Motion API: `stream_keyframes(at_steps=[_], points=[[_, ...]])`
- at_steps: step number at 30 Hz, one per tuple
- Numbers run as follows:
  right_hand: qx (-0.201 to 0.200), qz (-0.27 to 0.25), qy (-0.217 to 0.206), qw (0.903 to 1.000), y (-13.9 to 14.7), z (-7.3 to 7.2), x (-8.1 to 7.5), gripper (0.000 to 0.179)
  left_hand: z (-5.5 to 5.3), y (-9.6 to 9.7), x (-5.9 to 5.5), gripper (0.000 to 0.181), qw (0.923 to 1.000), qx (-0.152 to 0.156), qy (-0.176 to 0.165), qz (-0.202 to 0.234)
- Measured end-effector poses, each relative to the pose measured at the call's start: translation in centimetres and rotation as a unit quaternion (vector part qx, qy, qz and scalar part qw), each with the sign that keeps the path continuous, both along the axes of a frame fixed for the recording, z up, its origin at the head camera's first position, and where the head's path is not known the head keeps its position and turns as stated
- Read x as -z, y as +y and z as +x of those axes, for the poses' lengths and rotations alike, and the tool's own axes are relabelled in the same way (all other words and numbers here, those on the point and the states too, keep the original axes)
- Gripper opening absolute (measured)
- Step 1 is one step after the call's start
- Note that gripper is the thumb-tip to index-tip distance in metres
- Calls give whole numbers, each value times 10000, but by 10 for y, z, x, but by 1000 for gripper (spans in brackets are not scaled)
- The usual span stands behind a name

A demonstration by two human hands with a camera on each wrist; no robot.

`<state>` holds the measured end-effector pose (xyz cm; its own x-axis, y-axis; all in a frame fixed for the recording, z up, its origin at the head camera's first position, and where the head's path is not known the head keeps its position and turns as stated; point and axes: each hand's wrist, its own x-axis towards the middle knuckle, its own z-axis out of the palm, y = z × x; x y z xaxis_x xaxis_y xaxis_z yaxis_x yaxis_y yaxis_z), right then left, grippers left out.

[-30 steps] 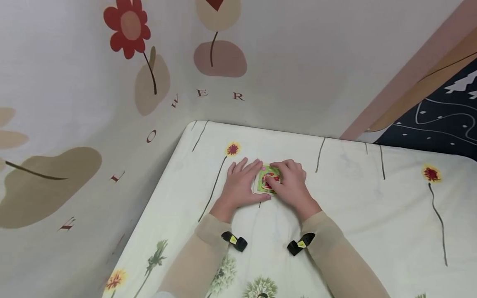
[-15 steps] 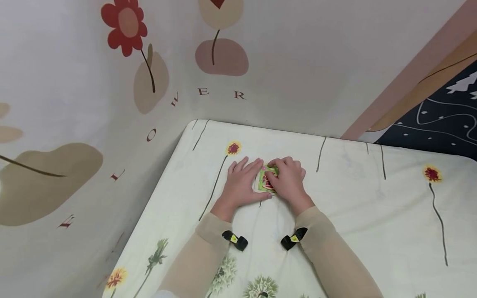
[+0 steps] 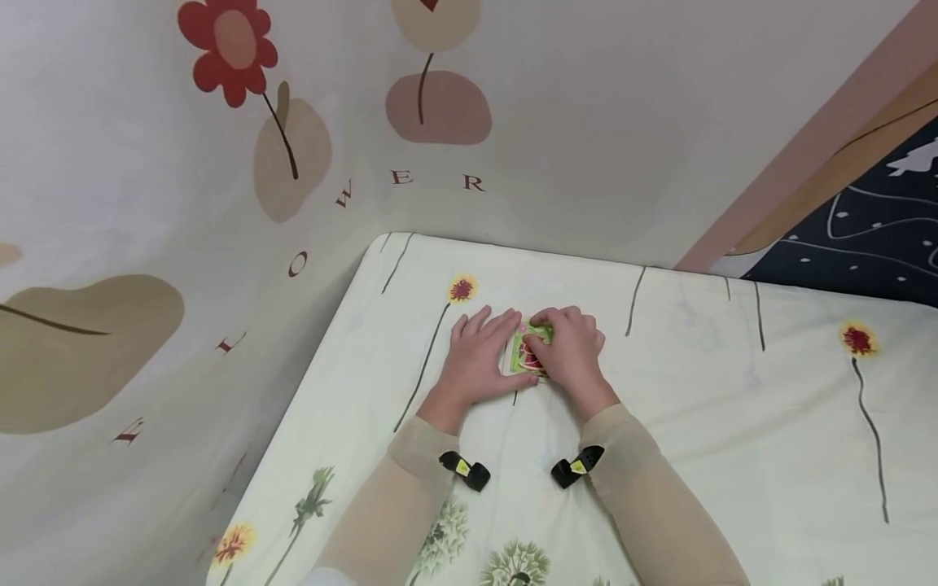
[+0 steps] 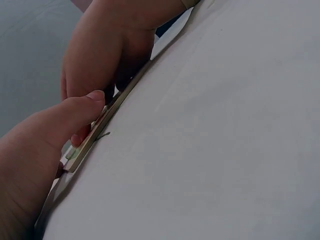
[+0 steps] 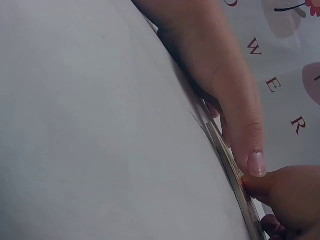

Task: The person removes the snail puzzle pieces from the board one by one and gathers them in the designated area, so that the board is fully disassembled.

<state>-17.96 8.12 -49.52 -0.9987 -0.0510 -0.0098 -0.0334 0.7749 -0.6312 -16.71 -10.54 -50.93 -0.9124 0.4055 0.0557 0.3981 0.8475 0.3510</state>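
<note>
Left hand (image 3: 473,363) and right hand (image 3: 575,352) touch 1 green-and-red board (image 3: 524,360).

Clock directions run from the centre of the head view. A pale wall (image 3: 601,122) fills the top and left, printed with a red flower (image 3: 234,41) between 10 and 11 o'clock, an olive-brown blotch (image 3: 88,366) just under 9 and a mauve blotch (image 3: 458,106) near 12. Rust-red letters (image 3: 344,194) spelling FLOWER curve from just past 8 round to 12. A pink band (image 3: 795,163) slants toward 2; a navy panel (image 3: 872,232) with a white tree shape (image 3: 912,159) lies between 2 and 3. The white cloth (image 3: 718,456) shows a yellow-and-maroon bloom (image 3: 859,338) just past 3 and an orange-yellow bloom (image 3: 233,544) between 7 and 8.
</note>
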Motion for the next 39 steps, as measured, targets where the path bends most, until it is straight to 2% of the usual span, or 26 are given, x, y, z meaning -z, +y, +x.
stream_keyframes(at_steps=[4, 9, 12, 18, 26, 36, 39], points=[[-34, -149, 162, 9998, 0, -1, 1, 29, -1, 0, -1, 105, 10000, -29, 4, -45], [-286, -369, 703, 9964, 2, -2, 8, 22, -1, 0, 0, 106, 10000, -63, -3, 6], [-412, -399, 917, 9941, 4, -2, 11, 24, -2, 0, 0, 106, 10000, -78, 10, -16], [-331, -327, 788, 9958, 5, -1, 9, 40, -2, 1, 0, 106, 10000, -67, 14, -28], [-242, -329, 472, 9980, 4, -2, 5, 40, -2, 2, -2, 106, 9999, -75, 1, -75], [-507, -650, 1029, 9913, 7, 0, 11, 37, -2, 1, 0, 104, 9998, -84, -13, -204], [-608, -720, 1074, 9897, 10, 1, 12, 39, -2, 1, 0, 103, 9997, -81, -16, -223]])
